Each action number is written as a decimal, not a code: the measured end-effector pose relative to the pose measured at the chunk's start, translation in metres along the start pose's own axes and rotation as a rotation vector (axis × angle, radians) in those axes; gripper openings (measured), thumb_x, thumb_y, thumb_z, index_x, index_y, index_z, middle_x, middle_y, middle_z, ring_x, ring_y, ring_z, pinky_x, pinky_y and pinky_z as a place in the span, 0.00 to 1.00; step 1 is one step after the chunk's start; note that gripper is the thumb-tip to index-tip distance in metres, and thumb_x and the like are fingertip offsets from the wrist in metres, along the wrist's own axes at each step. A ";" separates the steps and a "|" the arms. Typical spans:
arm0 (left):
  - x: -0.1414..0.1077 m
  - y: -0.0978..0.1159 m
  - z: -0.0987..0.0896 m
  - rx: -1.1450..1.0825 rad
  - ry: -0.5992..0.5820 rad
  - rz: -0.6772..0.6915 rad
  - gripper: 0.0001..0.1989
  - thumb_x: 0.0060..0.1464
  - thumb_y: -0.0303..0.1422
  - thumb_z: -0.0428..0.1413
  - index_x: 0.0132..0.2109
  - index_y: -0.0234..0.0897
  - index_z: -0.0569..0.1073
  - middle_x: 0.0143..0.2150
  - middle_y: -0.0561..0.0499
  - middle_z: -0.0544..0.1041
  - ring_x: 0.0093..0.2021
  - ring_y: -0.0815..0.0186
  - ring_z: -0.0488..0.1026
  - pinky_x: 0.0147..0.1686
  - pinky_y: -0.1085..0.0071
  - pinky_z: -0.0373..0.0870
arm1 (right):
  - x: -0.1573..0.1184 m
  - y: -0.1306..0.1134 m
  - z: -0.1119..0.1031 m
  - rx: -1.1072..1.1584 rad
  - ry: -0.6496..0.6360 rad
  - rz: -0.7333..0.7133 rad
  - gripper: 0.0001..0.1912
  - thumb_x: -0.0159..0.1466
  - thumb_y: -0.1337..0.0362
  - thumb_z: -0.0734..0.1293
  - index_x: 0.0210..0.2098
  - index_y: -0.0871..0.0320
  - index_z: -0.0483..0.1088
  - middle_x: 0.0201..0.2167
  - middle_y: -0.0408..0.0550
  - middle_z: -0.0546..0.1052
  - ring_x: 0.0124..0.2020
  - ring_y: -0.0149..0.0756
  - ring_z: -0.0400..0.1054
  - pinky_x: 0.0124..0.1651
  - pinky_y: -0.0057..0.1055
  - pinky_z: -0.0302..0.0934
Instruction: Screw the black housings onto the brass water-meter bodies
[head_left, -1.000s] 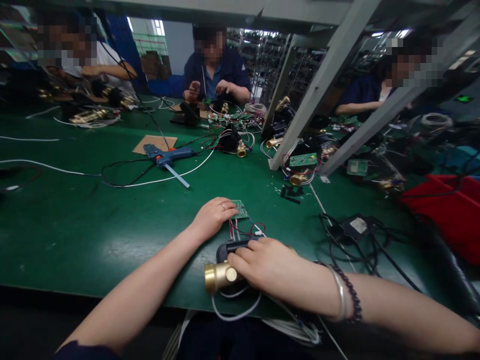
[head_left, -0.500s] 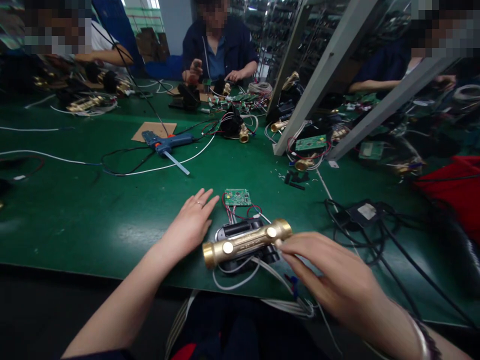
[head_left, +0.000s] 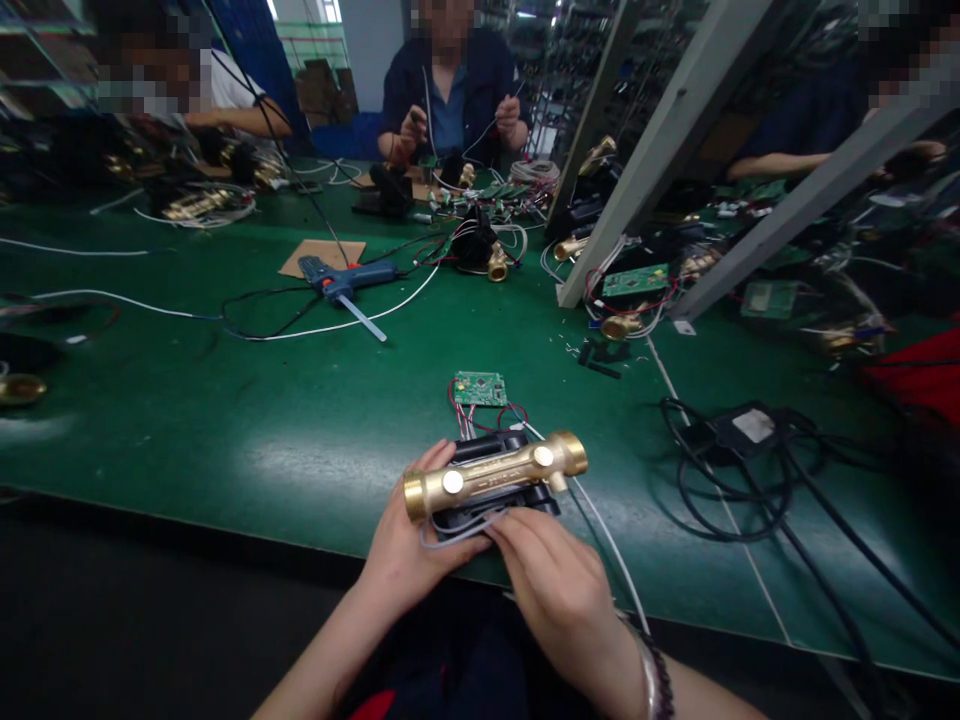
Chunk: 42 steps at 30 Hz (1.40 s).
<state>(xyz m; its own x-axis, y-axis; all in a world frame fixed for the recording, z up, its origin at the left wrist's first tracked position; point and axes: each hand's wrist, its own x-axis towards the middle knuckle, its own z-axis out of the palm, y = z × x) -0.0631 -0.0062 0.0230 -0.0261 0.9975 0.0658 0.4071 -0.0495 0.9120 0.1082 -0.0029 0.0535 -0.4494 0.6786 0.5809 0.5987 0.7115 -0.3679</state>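
A brass pipe fitting with a black housing under it lies near the table's front edge. My left hand wraps round the left end of this assembly, fingers behind and thumb in front. Just in front of the fitting, my right hand pinches the grey cable, which loops beside the housing. A green circuit board lies behind the assembly, joined to it by thin wires.
A blue glue gun lies by a piece of cardboard. Black cables and an adapter sit at the right. Metal posts stand behind. Several people work across the table.
My left hand has moved from the bare table onto the assembly's left end. My right hand has left the fitting's right end and moved left to the cable in front.
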 end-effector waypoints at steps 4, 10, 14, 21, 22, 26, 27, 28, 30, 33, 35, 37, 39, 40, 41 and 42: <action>0.000 0.000 -0.002 0.053 -0.002 0.016 0.38 0.40 0.39 0.65 0.60 0.42 0.63 0.61 0.42 0.63 0.61 0.52 0.59 0.61 0.52 0.54 | 0.000 -0.001 0.003 0.039 0.004 -0.009 0.10 0.66 0.74 0.57 0.41 0.63 0.70 0.33 0.52 0.77 0.35 0.36 0.74 0.39 0.31 0.70; 0.001 0.005 -0.002 0.070 0.006 0.014 0.36 0.40 0.41 0.65 0.58 0.42 0.65 0.59 0.42 0.66 0.60 0.50 0.62 0.62 0.50 0.52 | -0.005 -0.004 -0.001 0.053 0.021 -0.027 0.10 0.64 0.75 0.60 0.40 0.62 0.71 0.31 0.50 0.78 0.31 0.34 0.74 0.35 0.27 0.70; 0.001 0.004 -0.004 0.111 -0.024 0.044 0.35 0.44 0.43 0.62 0.59 0.43 0.63 0.60 0.42 0.64 0.60 0.51 0.61 0.61 0.51 0.54 | -0.003 -0.006 0.001 0.081 0.059 -0.001 0.12 0.62 0.76 0.62 0.42 0.61 0.71 0.33 0.50 0.79 0.35 0.34 0.75 0.39 0.26 0.70; -0.001 -0.007 0.001 0.318 -0.007 0.180 0.38 0.47 0.40 0.61 0.62 0.42 0.56 0.61 0.41 0.63 0.59 0.53 0.62 0.57 0.51 0.60 | 0.003 -0.007 -0.002 0.117 0.098 0.031 0.07 0.62 0.76 0.63 0.37 0.63 0.72 0.29 0.50 0.78 0.31 0.32 0.75 0.36 0.23 0.71; -0.002 -0.008 0.001 0.340 -0.011 0.195 0.39 0.46 0.40 0.62 0.62 0.42 0.55 0.61 0.41 0.63 0.60 0.53 0.62 0.57 0.51 0.60 | 0.003 -0.007 -0.004 0.127 0.087 0.037 0.07 0.63 0.76 0.63 0.37 0.63 0.71 0.29 0.50 0.78 0.31 0.31 0.75 0.36 0.23 0.71; -0.002 -0.011 0.002 0.368 -0.017 0.213 0.42 0.44 0.40 0.63 0.63 0.42 0.53 0.61 0.40 0.62 0.60 0.53 0.61 0.57 0.50 0.61 | -0.001 -0.006 -0.011 0.145 0.014 0.076 0.07 0.64 0.74 0.62 0.39 0.62 0.71 0.30 0.49 0.78 0.31 0.31 0.74 0.35 0.23 0.71; -0.001 -0.011 0.002 0.370 -0.016 0.212 0.42 0.44 0.40 0.63 0.63 0.42 0.54 0.61 0.40 0.62 0.60 0.53 0.61 0.57 0.50 0.61 | -0.003 -0.006 -0.013 0.142 -0.015 0.089 0.07 0.65 0.73 0.62 0.40 0.62 0.71 0.30 0.49 0.79 0.31 0.31 0.75 0.35 0.23 0.71; -0.001 -0.010 0.003 0.372 -0.013 0.209 0.41 0.44 0.40 0.63 0.63 0.42 0.54 0.61 0.40 0.62 0.60 0.52 0.62 0.57 0.50 0.61 | -0.006 -0.005 -0.013 0.141 -0.049 0.100 0.08 0.66 0.72 0.61 0.42 0.62 0.70 0.31 0.49 0.79 0.31 0.31 0.75 0.35 0.23 0.71; 0.000 -0.008 0.002 0.375 -0.016 0.195 0.41 0.44 0.40 0.63 0.62 0.41 0.54 0.61 0.41 0.63 0.59 0.53 0.62 0.57 0.50 0.61 | -0.012 -0.004 -0.014 0.150 -0.118 0.110 0.09 0.67 0.69 0.59 0.43 0.63 0.70 0.31 0.49 0.78 0.30 0.31 0.74 0.34 0.23 0.71; 0.000 -0.004 -0.001 0.372 -0.036 0.170 0.40 0.45 0.39 0.62 0.63 0.41 0.54 0.61 0.41 0.63 0.60 0.53 0.62 0.58 0.50 0.60 | -0.021 -0.001 -0.011 0.181 -0.194 0.090 0.12 0.69 0.68 0.56 0.42 0.64 0.71 0.30 0.50 0.78 0.28 0.31 0.74 0.31 0.23 0.70; 0.000 -0.001 -0.005 0.355 -0.074 0.169 0.40 0.46 0.38 0.61 0.63 0.41 0.52 0.62 0.40 0.61 0.61 0.53 0.60 0.58 0.50 0.59 | -0.027 0.001 -0.008 0.191 -0.240 0.071 0.14 0.69 0.69 0.55 0.43 0.65 0.71 0.30 0.51 0.78 0.28 0.32 0.74 0.30 0.24 0.71; 0.000 0.002 -0.009 0.329 -0.137 0.174 0.41 0.48 0.39 0.60 0.64 0.41 0.49 0.64 0.40 0.58 0.63 0.53 0.57 0.59 0.49 0.57 | -0.032 0.004 -0.005 0.192 -0.284 0.057 0.16 0.68 0.71 0.54 0.45 0.66 0.71 0.30 0.52 0.77 0.28 0.34 0.74 0.30 0.26 0.71; -0.001 0.005 -0.010 0.310 -0.166 0.167 0.41 0.49 0.40 0.59 0.65 0.40 0.47 0.65 0.39 0.55 0.64 0.52 0.54 0.60 0.48 0.55 | -0.034 0.006 -0.005 0.200 -0.315 0.047 0.17 0.68 0.73 0.53 0.47 0.66 0.70 0.30 0.52 0.77 0.29 0.35 0.74 0.31 0.28 0.72; -0.001 0.005 -0.009 0.311 -0.149 0.161 0.41 0.49 0.40 0.59 0.65 0.40 0.48 0.65 0.39 0.56 0.64 0.52 0.54 0.61 0.47 0.54 | -0.033 0.007 -0.007 0.213 -0.322 0.044 0.17 0.68 0.73 0.53 0.48 0.65 0.70 0.32 0.52 0.78 0.30 0.35 0.74 0.32 0.28 0.72; -0.002 0.005 -0.007 0.319 -0.119 0.155 0.41 0.48 0.41 0.59 0.64 0.40 0.48 0.65 0.39 0.57 0.64 0.51 0.55 0.61 0.47 0.53 | -0.031 0.008 -0.010 0.229 -0.324 0.044 0.17 0.68 0.72 0.53 0.48 0.64 0.70 0.33 0.52 0.78 0.32 0.35 0.74 0.34 0.28 0.73; -0.003 0.004 -0.004 0.333 -0.086 0.152 0.40 0.48 0.41 0.59 0.64 0.40 0.49 0.64 0.39 0.58 0.64 0.51 0.55 0.61 0.46 0.52 | -0.029 0.009 -0.014 0.244 -0.307 0.046 0.16 0.67 0.72 0.55 0.48 0.62 0.70 0.34 0.51 0.78 0.33 0.35 0.74 0.36 0.28 0.72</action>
<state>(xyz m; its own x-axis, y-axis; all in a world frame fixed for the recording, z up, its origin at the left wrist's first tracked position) -0.0653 -0.0091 0.0281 0.1287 0.9813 0.1432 0.6756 -0.1925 0.7117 0.1360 -0.0185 0.0438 -0.6249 0.7079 0.3294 0.4642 0.6761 -0.5722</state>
